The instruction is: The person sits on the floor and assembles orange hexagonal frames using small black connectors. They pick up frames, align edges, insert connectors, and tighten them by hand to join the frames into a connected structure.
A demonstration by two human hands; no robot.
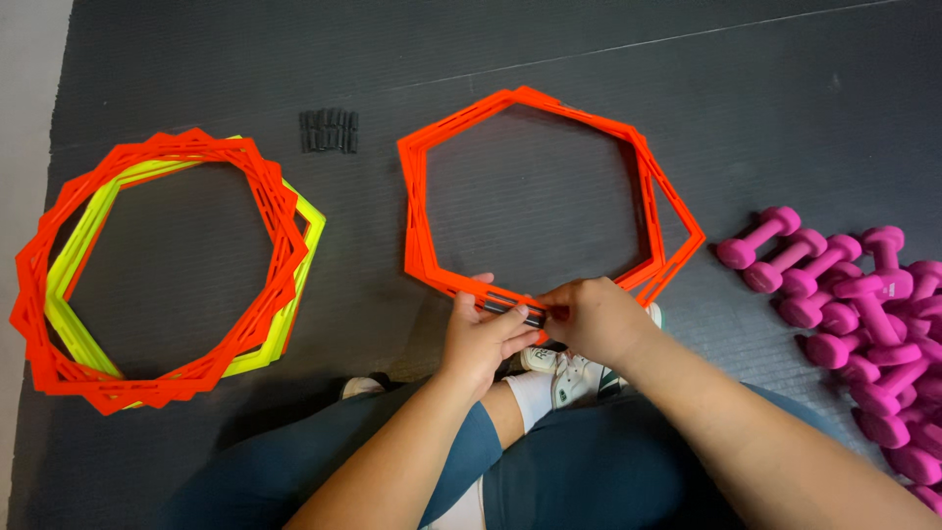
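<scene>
Two hands working a clip on stacked orange hexagon rings

Head view: the left hand [479, 339] and right hand [589, 319] are both pinching a small dark clip [518, 311] with narrow fingers against the near edge of the orange hexagon rings [422, 216], which are lying on the dark mat [765, 108]. A second ring pile [59, 294], spare clips [329, 131] and pink dumbbells [863, 304] are lying apart.

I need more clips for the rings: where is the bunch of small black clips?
In the head view, the black clips lie on the dark mat, upper left of centre, between the stacked rings and the orange hexagon rings.
</scene>
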